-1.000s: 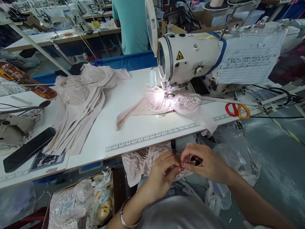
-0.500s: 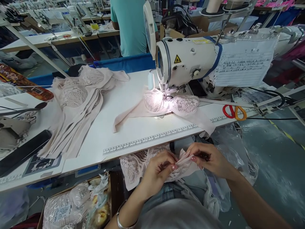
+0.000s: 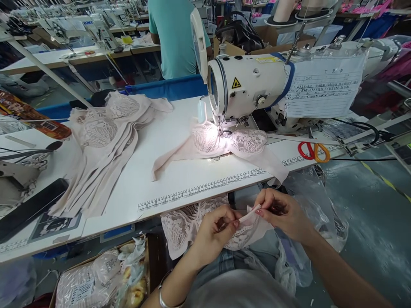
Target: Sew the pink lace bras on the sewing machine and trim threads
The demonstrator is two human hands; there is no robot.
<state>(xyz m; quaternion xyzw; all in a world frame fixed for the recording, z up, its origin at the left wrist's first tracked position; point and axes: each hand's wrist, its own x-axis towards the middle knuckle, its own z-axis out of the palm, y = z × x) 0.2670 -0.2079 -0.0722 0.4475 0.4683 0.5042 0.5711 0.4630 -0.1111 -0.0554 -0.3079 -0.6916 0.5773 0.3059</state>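
In front of and below the sewing machine, the left hand and the right hand were both closed in a pinch, thumb against fingers, on a lace garment, its narrow pale edge drawn straight between them. More pale lace lay below the machine and a little to its left; whether it belonged to the same piece could not be told. Lower and farther left of the machine stood an open box of plastic-wrapped packages; to the machine's lower right, clear plastic bunched above the grey floor.

The white table carried the machine, with a printed ruler strip along the edge before it. Under the machine's needle, brightly lit, a pale pink bra lay with its cups side by side. Scissors with red and orange handles lay toward the machine's right. To its left spread a pile of bras, overlapping, and farther left a black oblong object and a slanted bottle. A handwritten sheet hung on the machine's right part.

Behind the machine were blue cloth, a person in a teal top, a black bag and, far left, other sewing machines.
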